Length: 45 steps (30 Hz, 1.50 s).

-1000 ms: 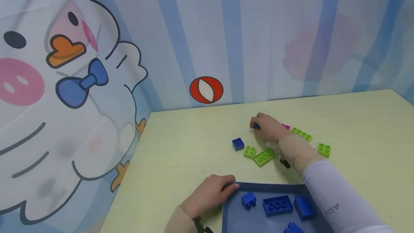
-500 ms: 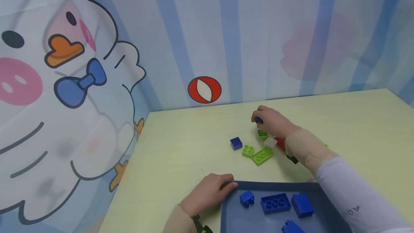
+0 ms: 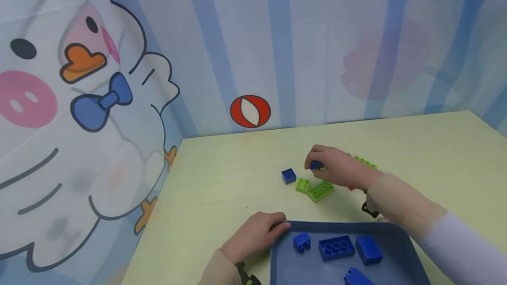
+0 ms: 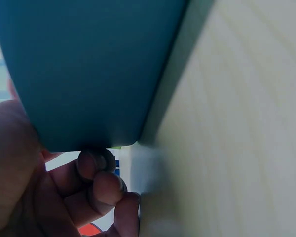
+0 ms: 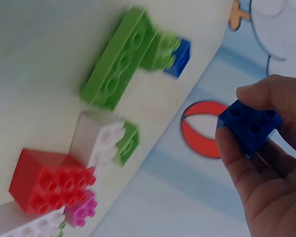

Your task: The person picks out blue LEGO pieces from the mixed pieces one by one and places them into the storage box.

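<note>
My right hand (image 3: 341,168) pinches a blue toy brick (image 5: 246,129) between thumb and fingers, studs facing the right wrist camera. In that view the brick is held up, apart from the loose bricks. My left hand (image 3: 255,237) grips the far left corner of a grey-blue tray (image 3: 336,225); from the left wrist, curled fingers (image 4: 106,187) show at the tray's corner. Inside the tray lie several blue bricks, among them a long one (image 3: 336,247) with its hollow side up. Another small blue brick (image 3: 288,176) lies on the table, left of the right hand.
A small lime green brick (image 3: 303,185) and a longer one (image 3: 321,191) lie between tray and right hand. Red (image 5: 52,182), white (image 5: 94,140) and pink (image 5: 80,207) bricks cluster nearby, partly hidden by the right arm in the head view. A printed cloth (image 3: 313,47) hangs behind the table.
My right hand, holding the blue brick, went slightly toward the table's back and then came nearer again, over the green and white bricks. The left hand has stayed on the tray.
</note>
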Motion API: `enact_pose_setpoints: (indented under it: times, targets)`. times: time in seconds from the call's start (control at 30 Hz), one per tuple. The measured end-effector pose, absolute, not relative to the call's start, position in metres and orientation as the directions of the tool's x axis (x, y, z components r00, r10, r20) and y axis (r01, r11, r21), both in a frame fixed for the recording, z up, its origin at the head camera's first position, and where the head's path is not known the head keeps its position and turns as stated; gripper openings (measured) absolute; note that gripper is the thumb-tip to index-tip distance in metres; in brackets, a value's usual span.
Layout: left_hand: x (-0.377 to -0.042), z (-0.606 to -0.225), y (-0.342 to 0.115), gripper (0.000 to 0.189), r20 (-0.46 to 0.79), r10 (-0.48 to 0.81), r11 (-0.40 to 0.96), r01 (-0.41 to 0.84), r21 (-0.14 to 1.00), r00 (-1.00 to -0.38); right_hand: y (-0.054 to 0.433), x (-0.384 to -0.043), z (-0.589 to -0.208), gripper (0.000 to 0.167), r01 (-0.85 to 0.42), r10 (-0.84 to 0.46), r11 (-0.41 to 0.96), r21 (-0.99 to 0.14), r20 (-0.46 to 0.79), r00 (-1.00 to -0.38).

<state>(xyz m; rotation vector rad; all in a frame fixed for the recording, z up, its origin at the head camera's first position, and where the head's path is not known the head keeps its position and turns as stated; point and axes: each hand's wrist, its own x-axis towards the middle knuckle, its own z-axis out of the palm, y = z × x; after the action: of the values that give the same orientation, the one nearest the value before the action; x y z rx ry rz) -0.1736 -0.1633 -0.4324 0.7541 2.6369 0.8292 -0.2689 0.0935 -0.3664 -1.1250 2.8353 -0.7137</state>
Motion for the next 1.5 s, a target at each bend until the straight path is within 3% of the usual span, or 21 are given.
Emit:
enact_pose_setpoints:
  times: [0.17, 0.4, 0.63, 0.77, 1.3, 1.5]
  targets:
    - [-0.175, -0.433, -0.162, 0.024, -0.094, 0.553, 0.704, 0.403, 0.585, -0.828, 0.089, -0.241, -0.364, 0.017, -0.727, -0.715, 0.571, -0.380, 0.205, -0.669]
    - [-0.173, -0.433, -0.162, 0.026, -0.080, 0.556, 0.695, 0.411, 0.590, -0.827, 0.085, -0.209, -0.357, 0.018, -0.765, -0.758, 0.504, -0.401, 0.220, -0.615]
    - [-0.173, -0.435, -0.163, 0.026, -0.075, 0.552, 0.695, 0.409, 0.591, -0.830, 0.074, -0.186, -0.354, 0.019, -0.867, -0.837, 0.354, -0.350, 0.296, -0.461]
    - [-0.172, -0.435, -0.164, 0.026, -0.076, 0.547, 0.694, 0.401, 0.598, -0.833, 0.072, -0.177, -0.356, 0.020, -0.887, -0.875, 0.314, -0.339, 0.260, -0.409]
    - [-0.173, -0.434, -0.164, 0.024, -0.099, 0.538, 0.708, 0.385, 0.592, -0.837, 0.070, -0.153, -0.390, 0.018, -0.818, -0.906, 0.419, -0.395, -0.113, -0.409]
    - [-0.173, -0.433, -0.163, 0.024, -0.110, 0.535, 0.710, 0.375, 0.597, -0.838, 0.069, -0.152, -0.398, 0.021, -0.801, -0.887, 0.461, -0.382, -0.179, -0.425]
